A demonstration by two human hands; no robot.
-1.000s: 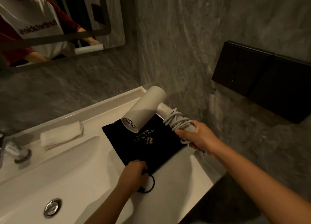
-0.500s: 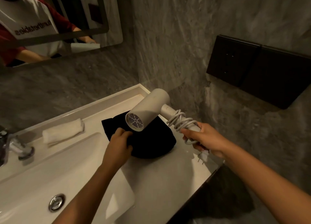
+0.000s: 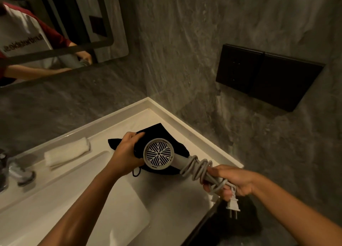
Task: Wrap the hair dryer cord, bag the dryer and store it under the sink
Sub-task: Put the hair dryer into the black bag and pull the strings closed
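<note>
Now, a rolled towel [image 3: 67, 154] lies by the counter's [image 3: 194, 205] back edge; left hand [image 3: 127, 154] clutches the black bag [image 3: 159, 133] near the back right corner; right hand [image 3: 234, 181] grips the dryer [image 3: 159, 156] handle, cord [image 3: 200, 169] wrapped, plug [image 3: 233, 206] dangling over the front edge.

— What is the hair dryer [image 3: 158, 156] doing?
— It is showing its round grille, with the grey cord [image 3: 200, 170] coiled around the handle and the plug [image 3: 232, 205] hanging.
— And the bag?
— The black bag [image 3: 162, 140] is lying crumpled behind it on the counter.
</note>
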